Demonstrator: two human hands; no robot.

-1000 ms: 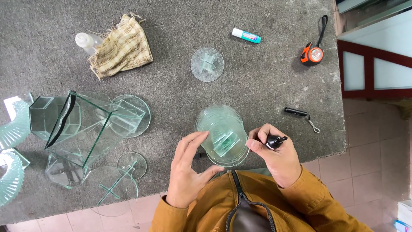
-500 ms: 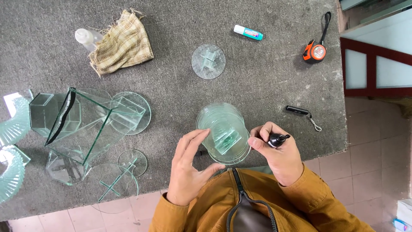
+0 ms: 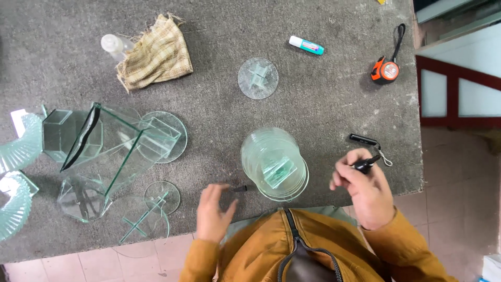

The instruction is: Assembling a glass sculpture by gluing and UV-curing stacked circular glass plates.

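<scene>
Stack of glass discs [image 3: 275,163] lies between the hands: left hand [image 3: 215,213] spread loose, right hand [image 3: 362,189] pinching a black pen [image 3: 365,164]

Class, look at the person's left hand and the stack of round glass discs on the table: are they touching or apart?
Apart. The head view shows the left hand off to the side of the stack of round glass discs, with bare grey table between them.

grey bench [image 3: 323,94]: woven cloth [image 3: 156,55], orange tape measure [image 3: 385,70], glue stick [image 3: 307,45], small bottle [image 3: 114,44], angular glass box [image 3: 112,143].
</scene>
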